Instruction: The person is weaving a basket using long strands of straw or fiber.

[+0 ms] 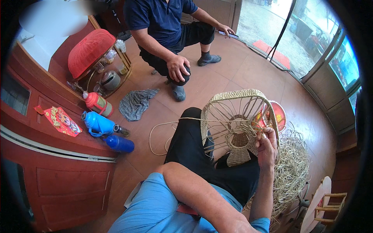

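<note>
Over lap: openwork basket. Right hand at its inner weave, fingertips seemingly pinched together on pale strand; left hand out of view. Advisable: even tension, turns laid snug.

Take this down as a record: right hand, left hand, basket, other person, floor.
Right hand: hand pinching a strand at the basket's right side
Left hand: out of view
Basket: woven basket, spaced ribs, at the knees
Other person: person with one hand on a knee
Floor: straw pile at right, grey cloth at left
</note>
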The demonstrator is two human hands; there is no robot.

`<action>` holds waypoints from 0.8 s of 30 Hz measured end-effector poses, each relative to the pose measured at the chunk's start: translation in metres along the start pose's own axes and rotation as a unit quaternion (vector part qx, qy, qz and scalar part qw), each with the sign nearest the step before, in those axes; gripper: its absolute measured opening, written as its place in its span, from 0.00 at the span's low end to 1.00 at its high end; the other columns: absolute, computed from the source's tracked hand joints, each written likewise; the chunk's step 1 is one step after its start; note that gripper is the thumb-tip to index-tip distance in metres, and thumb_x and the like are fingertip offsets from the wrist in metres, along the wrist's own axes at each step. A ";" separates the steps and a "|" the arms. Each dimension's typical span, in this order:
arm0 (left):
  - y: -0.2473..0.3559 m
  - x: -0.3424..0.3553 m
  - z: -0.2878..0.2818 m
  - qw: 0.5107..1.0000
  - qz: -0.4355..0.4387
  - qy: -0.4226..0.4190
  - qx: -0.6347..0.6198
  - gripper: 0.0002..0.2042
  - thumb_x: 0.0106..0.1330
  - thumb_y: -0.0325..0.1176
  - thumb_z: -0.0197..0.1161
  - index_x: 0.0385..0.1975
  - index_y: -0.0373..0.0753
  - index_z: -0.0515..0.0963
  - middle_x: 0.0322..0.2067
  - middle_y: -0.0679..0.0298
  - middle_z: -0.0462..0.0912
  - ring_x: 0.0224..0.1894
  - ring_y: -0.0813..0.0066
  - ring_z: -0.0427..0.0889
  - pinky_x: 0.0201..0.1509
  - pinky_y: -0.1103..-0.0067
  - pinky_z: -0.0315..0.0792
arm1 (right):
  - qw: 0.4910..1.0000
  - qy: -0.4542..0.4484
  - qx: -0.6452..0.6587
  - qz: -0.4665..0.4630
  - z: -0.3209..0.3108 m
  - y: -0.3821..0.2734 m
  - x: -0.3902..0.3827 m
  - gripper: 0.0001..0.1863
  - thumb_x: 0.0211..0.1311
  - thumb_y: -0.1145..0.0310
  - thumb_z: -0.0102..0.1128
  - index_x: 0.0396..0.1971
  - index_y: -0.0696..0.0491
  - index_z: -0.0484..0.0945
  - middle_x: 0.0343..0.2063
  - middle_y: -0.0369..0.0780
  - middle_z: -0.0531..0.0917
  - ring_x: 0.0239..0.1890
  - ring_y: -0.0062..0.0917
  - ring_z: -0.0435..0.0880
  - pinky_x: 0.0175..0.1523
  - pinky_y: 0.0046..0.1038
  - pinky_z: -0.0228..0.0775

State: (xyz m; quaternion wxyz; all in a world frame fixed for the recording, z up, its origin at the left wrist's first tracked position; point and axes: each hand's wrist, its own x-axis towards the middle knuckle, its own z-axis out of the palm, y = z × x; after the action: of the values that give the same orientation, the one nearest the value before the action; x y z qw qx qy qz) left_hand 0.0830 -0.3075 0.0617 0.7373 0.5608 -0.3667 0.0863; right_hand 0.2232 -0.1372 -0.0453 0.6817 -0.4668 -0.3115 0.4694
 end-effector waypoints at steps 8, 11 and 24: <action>0.019 -0.011 -0.011 0.998 0.014 0.019 0.060 0.13 0.80 0.38 0.64 0.47 0.32 0.84 0.41 0.48 0.88 0.44 0.56 0.87 0.51 0.63 0.78 | 1.000 0.009 -0.001 -0.006 0.002 0.001 -0.002 0.12 0.81 0.68 0.57 0.58 0.49 0.71 0.37 0.34 0.80 0.32 0.16 0.77 0.36 0.17 0.67; 0.022 -0.013 -0.015 0.996 0.014 0.029 0.085 0.13 0.79 0.38 0.64 0.47 0.32 0.84 0.41 0.49 0.88 0.45 0.56 0.87 0.52 0.63 0.78 | 1.000 0.003 0.018 0.003 0.004 0.001 -0.001 0.12 0.81 0.69 0.57 0.58 0.49 0.71 0.37 0.34 0.80 0.32 0.16 0.77 0.37 0.17 0.67; 0.094 -0.045 -0.056 0.992 0.078 -0.018 0.100 0.10 0.76 0.36 0.65 0.44 0.35 0.84 0.42 0.53 0.87 0.47 0.54 0.86 0.56 0.62 0.78 | 0.999 0.016 0.031 0.012 0.018 0.010 0.008 0.10 0.78 0.70 0.60 0.55 0.51 0.76 0.35 0.33 0.80 0.32 0.17 0.79 0.39 0.21 0.70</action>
State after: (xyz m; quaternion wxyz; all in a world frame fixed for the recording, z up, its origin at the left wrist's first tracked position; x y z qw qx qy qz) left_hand 0.0253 -0.2112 0.0996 0.6619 0.6029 -0.4117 0.1698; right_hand 0.2074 -0.1222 -0.0478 0.6948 -0.4572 -0.2799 0.4794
